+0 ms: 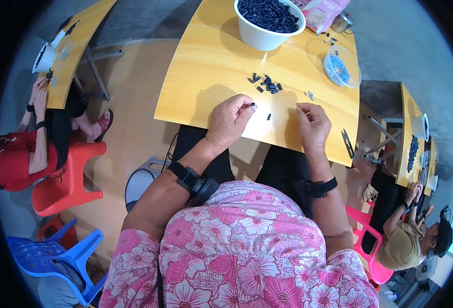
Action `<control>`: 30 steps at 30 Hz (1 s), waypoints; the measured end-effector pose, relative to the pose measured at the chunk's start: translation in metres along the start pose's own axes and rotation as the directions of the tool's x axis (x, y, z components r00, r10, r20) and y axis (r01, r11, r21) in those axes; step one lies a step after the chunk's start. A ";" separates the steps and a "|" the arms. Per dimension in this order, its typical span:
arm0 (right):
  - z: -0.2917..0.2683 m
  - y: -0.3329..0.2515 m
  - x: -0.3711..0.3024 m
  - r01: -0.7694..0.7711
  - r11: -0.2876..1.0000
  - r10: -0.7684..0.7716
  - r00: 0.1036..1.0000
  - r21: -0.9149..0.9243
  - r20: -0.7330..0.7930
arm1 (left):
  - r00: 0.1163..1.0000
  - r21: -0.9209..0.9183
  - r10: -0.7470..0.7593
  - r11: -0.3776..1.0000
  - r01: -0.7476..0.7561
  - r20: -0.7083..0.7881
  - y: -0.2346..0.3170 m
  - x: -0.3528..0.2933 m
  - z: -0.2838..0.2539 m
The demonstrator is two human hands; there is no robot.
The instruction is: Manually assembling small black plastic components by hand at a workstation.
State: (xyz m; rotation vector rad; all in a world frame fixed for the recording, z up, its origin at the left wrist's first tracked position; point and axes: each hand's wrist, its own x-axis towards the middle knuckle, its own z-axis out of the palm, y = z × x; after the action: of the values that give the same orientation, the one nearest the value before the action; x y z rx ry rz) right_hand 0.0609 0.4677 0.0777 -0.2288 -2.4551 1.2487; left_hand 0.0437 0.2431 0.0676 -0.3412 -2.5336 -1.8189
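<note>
My left hand [228, 121] is closed above the near part of the yellow table, with a small black plastic piece [252, 104] pinched at its fingertips. To its right, my right hand [315, 126] is closed too, thumb against fingers; whatever it may hold is too small to make out. A single black piece [269, 117] lies on the wood between the hands. Just beyond, several more black pieces [269, 84] form a loose pile. Small silvery parts [310, 96] lie scattered past my right hand.
A white tub [270, 37] full of black pieces stands at the far side. Right of it are a pink bag [320, 14], a glass jar [343, 22] and a clear dish [342, 66] with blue bits. Thread snips [347, 143] lie near the right edge. Other people sit at tables on both sides.
</note>
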 end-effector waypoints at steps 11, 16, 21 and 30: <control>-0.017 0.027 0.044 0.121 0.946 -0.113 0.993 -0.299 0.042 | 0.999 0.032 0.023 0.999 -0.024 0.037 0.005 0.001 -0.001; -0.012 0.022 0.047 0.123 0.894 -0.118 0.992 -0.430 0.038 | 0.999 0.025 0.022 0.999 -0.023 0.039 0.004 0.000 0.000; -0.008 0.016 0.049 0.110 0.865 -0.101 0.994 -0.490 0.046 | 0.999 0.011 0.029 0.999 -0.030 0.036 0.004 0.000 0.000; -0.008 0.015 0.050 0.090 0.863 -0.064 0.996 -0.497 0.070 | 0.998 0.017 0.028 0.999 -0.029 0.048 0.005 0.000 -0.001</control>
State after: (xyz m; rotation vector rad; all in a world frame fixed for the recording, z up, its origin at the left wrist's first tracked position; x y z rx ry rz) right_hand 0.0177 0.4980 0.0833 -0.2317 -2.7625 0.5649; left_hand 0.0445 0.2439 0.0721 -0.4228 -2.5600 -1.7994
